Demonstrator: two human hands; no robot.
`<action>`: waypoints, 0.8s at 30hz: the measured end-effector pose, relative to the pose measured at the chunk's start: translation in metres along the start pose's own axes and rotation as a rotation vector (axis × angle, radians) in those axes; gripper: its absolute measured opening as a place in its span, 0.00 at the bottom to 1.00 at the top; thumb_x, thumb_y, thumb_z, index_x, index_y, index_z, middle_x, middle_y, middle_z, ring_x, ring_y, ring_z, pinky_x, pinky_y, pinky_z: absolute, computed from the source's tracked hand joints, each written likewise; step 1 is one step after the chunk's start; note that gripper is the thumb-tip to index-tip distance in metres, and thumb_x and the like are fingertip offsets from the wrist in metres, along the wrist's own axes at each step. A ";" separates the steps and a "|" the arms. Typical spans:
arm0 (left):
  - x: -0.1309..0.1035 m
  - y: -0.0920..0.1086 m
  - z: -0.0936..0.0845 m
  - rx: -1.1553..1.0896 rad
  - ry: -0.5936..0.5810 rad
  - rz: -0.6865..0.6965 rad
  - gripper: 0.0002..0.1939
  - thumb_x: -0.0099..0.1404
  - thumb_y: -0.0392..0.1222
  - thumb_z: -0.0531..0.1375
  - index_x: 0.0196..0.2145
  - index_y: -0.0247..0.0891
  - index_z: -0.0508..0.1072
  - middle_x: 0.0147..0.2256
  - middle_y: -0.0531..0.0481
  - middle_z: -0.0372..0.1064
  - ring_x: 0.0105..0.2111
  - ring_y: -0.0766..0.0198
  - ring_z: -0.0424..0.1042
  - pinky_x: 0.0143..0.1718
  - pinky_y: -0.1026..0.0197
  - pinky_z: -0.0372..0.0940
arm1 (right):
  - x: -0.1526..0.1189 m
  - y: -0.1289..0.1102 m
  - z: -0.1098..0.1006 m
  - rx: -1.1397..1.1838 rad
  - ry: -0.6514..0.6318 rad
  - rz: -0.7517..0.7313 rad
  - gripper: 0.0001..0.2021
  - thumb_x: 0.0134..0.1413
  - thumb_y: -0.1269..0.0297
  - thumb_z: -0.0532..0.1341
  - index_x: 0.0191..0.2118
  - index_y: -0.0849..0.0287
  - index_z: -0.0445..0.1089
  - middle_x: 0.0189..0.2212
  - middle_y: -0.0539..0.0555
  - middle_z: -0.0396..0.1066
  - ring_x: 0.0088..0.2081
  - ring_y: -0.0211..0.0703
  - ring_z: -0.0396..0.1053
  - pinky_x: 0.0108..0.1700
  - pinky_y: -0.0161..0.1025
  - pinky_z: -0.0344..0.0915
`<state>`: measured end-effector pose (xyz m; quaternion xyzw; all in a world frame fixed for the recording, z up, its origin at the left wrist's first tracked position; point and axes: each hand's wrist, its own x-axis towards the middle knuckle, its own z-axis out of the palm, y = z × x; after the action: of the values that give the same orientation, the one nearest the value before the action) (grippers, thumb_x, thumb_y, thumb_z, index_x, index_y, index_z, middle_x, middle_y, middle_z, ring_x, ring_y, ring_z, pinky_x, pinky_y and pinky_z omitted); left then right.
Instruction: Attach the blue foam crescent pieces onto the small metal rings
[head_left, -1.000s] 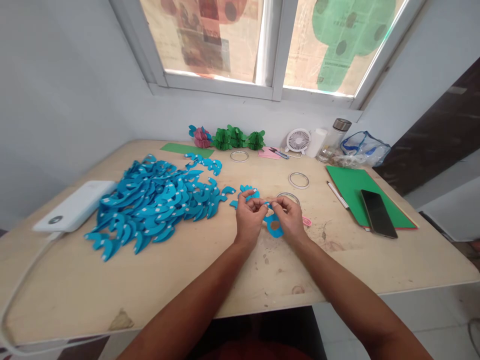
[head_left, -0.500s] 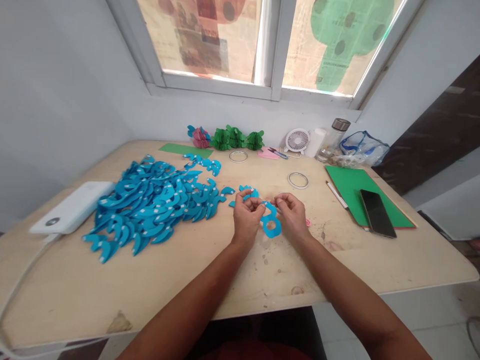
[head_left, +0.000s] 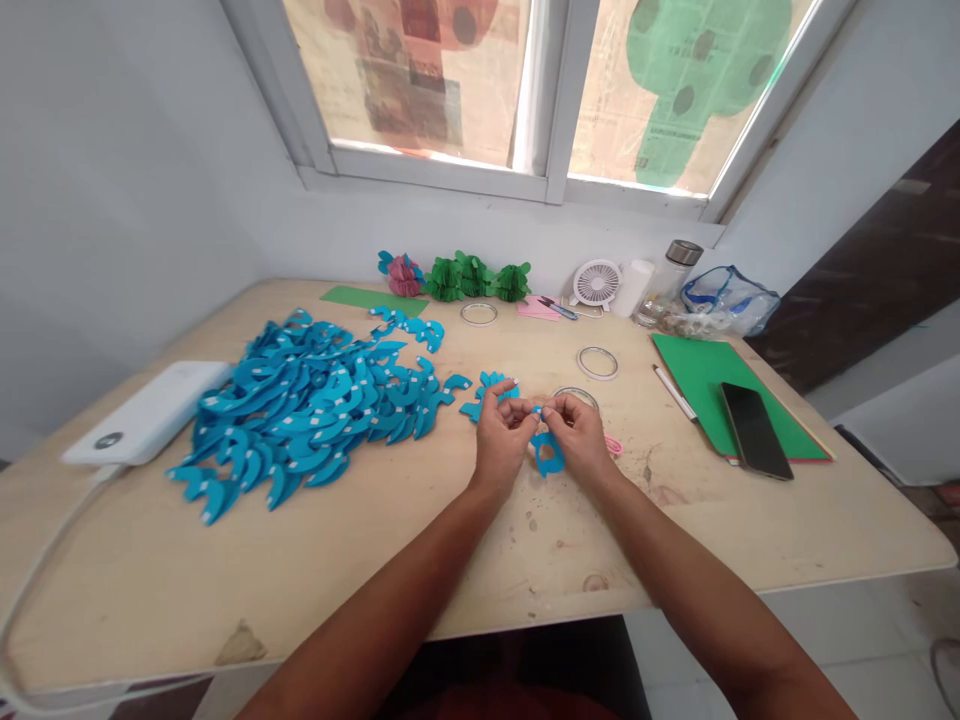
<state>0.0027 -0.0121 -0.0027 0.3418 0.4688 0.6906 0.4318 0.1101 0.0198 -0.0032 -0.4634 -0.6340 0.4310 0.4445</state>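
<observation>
Both my hands meet over the middle of the table, pinching a blue paper cutout [head_left: 550,456] that hangs below the fingertips. My left hand [head_left: 501,437] is closed on its upper left edge, with a small white bit at the raised index fingertip. Thumb and fingers of my right hand [head_left: 579,432] grip the same cutout close beside the left thumb. Behind my left hand lie a few more blue paper pieces [head_left: 472,410]. A tape roll [head_left: 581,394] lies partly hidden behind my right hand, and a pink loop [head_left: 614,446] shows at its right.
A large pile of blue paper pieces [head_left: 315,400] with white squares covers the left side, beside a white power bank [head_left: 150,412]. At right lie green paper [head_left: 694,385], a phone [head_left: 754,430] and a pen [head_left: 675,393]. Scissors [head_left: 559,308], a fan [head_left: 597,284] and a bottle [head_left: 675,275] are behind.
My right hand has moved left until its fingertips meet those of my left hand at the top of the cutout. More of the tape roll and pink loop shows.
</observation>
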 end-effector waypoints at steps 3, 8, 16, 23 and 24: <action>0.000 -0.001 0.000 0.004 0.007 -0.001 0.26 0.47 0.32 0.62 0.45 0.38 0.62 0.28 0.54 0.68 0.29 0.68 0.70 0.32 0.65 0.65 | 0.000 -0.001 0.000 0.010 0.001 -0.003 0.07 0.45 0.62 0.58 0.24 0.59 0.65 0.20 0.47 0.64 0.23 0.35 0.60 0.26 0.33 0.57; -0.001 0.002 -0.001 0.014 0.010 -0.030 0.26 0.47 0.32 0.61 0.45 0.38 0.62 0.26 0.56 0.67 0.25 0.69 0.69 0.30 0.65 0.64 | 0.001 -0.003 -0.003 0.071 0.019 -0.034 0.08 0.47 0.61 0.57 0.26 0.59 0.68 0.23 0.49 0.68 0.27 0.38 0.64 0.32 0.35 0.61; -0.004 0.004 0.002 0.040 -0.165 -0.093 0.21 0.45 0.31 0.59 0.40 0.36 0.67 0.23 0.58 0.65 0.20 0.72 0.64 0.25 0.67 0.61 | 0.006 -0.003 -0.009 0.110 0.059 0.003 0.10 0.46 0.60 0.59 0.34 0.59 0.70 0.31 0.53 0.73 0.33 0.42 0.69 0.35 0.38 0.64; -0.005 0.003 0.002 0.070 -0.220 -0.106 0.19 0.44 0.30 0.57 0.37 0.35 0.70 0.22 0.57 0.64 0.19 0.72 0.63 0.23 0.68 0.60 | 0.006 -0.004 -0.010 0.085 0.050 -0.010 0.08 0.44 0.62 0.60 0.31 0.59 0.70 0.28 0.52 0.72 0.28 0.38 0.66 0.32 0.36 0.61; -0.005 0.003 0.002 0.073 -0.222 -0.106 0.19 0.44 0.30 0.57 0.37 0.35 0.70 0.22 0.57 0.64 0.19 0.72 0.62 0.23 0.68 0.59 | 0.006 -0.004 -0.011 0.081 0.053 -0.013 0.07 0.44 0.62 0.60 0.30 0.60 0.70 0.27 0.52 0.71 0.27 0.38 0.65 0.31 0.36 0.61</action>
<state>0.0056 -0.0166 0.0006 0.4062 0.4602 0.6075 0.5042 0.1184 0.0261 0.0045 -0.4521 -0.6070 0.4412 0.4822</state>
